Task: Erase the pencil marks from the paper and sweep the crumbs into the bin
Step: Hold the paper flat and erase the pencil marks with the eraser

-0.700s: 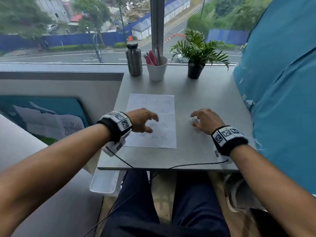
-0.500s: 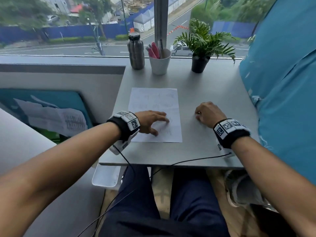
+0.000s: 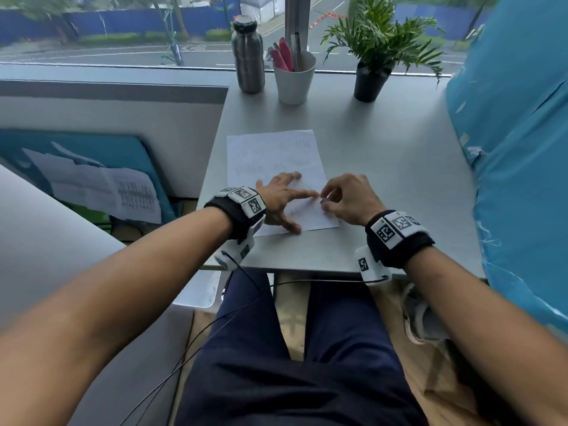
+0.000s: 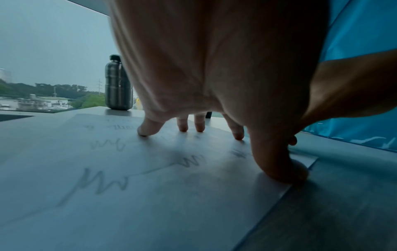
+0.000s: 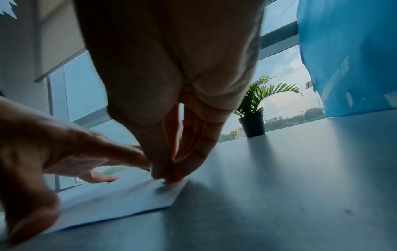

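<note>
A white paper (image 3: 273,155) with faint pencil scribbles (image 4: 103,181) lies on the grey table (image 3: 384,167). My left hand (image 3: 284,201) is spread on the paper's lower half, fingertips and thumb pressing it flat. My right hand (image 3: 325,199) is at the paper's right edge, just beyond the left index fingertip. Its thumb and fingers pinch a small grey eraser (image 3: 323,202) against the sheet. In the right wrist view the pinched fingertips (image 5: 165,176) touch the paper (image 5: 120,195), and the eraser is hidden. A white bin (image 3: 199,290) hangs below the table's front left corner. I see no crumbs.
At the table's far edge stand a steel bottle (image 3: 247,56), a white cup of pens (image 3: 294,78) and a potted plant (image 3: 373,78). A blue covered wall (image 3: 516,149) runs along the table's right side. A grey ledge lies to the left.
My right hand left the bare table beside the paper and moved left onto the sheet's right edge, now pinching the eraser. My left hand spread its fingers wider on the paper.
</note>
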